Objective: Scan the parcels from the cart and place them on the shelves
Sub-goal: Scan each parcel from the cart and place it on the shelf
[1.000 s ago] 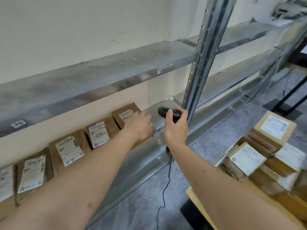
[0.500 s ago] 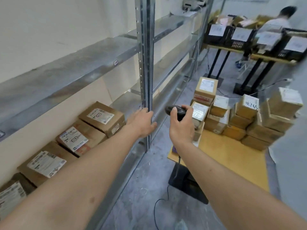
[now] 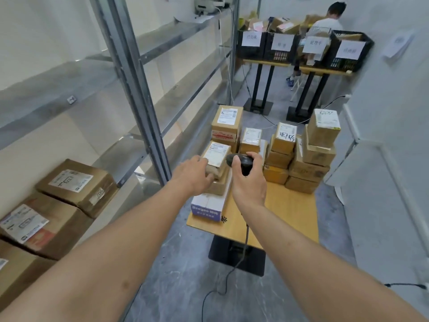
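Now reaching: left hand (image 3: 193, 176) resting open-fingered on small box (image 3: 216, 159) at twelve o'clock, right hand (image 3: 249, 182) gripping scanner (image 3: 240, 160). Probably light, stiff; best clasped across opposite sides.

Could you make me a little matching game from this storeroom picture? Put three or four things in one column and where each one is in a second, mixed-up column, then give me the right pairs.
Things:
1. barcode scanner
2. small labelled parcel
3. white and blue box
4. black crates

Places:
A. at the near left corner of the wooden cart, under other parcels
B. on the tall stands at the far end of the room
C. held in the right hand
D. on top of the near stack, touched by the left hand

Pairs: 1-C, 2-D, 3-A, 4-B
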### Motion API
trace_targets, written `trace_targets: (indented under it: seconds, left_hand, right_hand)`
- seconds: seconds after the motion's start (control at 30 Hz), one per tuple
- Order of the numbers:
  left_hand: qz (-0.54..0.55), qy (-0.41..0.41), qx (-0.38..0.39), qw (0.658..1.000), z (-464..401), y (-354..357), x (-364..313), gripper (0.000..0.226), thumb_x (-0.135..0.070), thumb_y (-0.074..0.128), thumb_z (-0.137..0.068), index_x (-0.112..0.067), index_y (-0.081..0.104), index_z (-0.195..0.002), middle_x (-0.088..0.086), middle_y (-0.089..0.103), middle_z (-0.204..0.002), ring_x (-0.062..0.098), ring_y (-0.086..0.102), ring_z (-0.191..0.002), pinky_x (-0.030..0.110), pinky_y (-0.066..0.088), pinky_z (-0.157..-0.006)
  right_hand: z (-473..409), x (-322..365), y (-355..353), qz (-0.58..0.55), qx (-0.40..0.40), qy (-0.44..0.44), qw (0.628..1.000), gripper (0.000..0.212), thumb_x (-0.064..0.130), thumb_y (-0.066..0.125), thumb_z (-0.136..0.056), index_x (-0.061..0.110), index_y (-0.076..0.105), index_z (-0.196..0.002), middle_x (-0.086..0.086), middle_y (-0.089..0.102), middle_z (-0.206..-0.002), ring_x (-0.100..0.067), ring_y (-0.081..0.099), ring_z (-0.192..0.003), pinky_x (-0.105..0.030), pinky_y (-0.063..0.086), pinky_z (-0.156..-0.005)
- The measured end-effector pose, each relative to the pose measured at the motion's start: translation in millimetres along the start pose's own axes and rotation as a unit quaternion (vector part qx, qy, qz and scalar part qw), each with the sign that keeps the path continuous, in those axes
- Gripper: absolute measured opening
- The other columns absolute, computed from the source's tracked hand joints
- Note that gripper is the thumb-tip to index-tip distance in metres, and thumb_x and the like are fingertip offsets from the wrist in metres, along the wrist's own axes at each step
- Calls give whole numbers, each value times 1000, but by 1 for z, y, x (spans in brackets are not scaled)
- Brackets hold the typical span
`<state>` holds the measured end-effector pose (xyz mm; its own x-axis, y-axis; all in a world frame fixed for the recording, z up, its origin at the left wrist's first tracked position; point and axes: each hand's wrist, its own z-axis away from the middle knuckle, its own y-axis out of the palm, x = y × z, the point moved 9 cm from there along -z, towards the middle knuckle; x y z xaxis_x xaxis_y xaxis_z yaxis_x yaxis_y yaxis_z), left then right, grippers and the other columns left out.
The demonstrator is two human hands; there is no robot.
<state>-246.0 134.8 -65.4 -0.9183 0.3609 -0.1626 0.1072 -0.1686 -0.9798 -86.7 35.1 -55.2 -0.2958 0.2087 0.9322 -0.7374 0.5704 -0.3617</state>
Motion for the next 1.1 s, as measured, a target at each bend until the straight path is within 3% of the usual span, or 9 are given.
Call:
trace_targets:
  seconds: [0.37, 0.63, 0.77, 0.9, 1.1]
  left_hand:
    - [21, -63, 2, 998, -44, 29, -34, 58, -50, 53, -101, -17, 47, -149, 8, 49, -149, 31, 53, -131, 46, 50, -100]
    - [46, -107, -5, 993, -92, 44, -5, 67, -60, 62, -95, -20, 47, -146, 8, 49, -143, 30, 50, -130, 46, 51, -99]
    - [67, -113, 10, 991, -118, 59, 11, 75, -69, 66, -89, -20, 46, -142, 12, 49, -139, 32, 51, -127, 46, 50, -98]
    - [96, -110, 23, 989, -133, 69, 16, 88, -71, 72, -83, -23, 37, -149, 12, 46, -143, 33, 53, -128, 45, 51, -96]
    - [145, -56, 34, 987, -149, 76, 23, 103, -61, 83, -76, -26, 28, -156, 8, 44, -142, 30, 51, -128, 46, 51, -98]
  right_hand:
    - [-64, -36, -25, 10, 33, 12, 999, 18, 54, 50, -105, 49, 41, -119, 21, 61, -100, -9, 61, -91, -33, 44, -78]
    - [-99, -46, 1, 18, 16, 39, 999, 28, 52, 51, -105, 40, 47, -131, 23, 59, -98, -13, 61, -96, -32, 44, -80]
    - [-108, -50, 20, 25, -2, 62, 998, 26, 52, 52, -105, 42, 47, -129, 21, 61, -101, -8, 61, -93, -28, 43, -71]
    - [-114, -51, 32, 27, -16, 77, 997, 26, 52, 53, -105, 42, 48, -128, 21, 62, -104, -3, 60, -91, -19, 41, -67]
    - [-120, -50, 43, 37, -38, 92, 994, 28, 51, 53, -105, 40, 49, -130, 21, 63, -102, -9, 62, -94, -30, 44, -73]
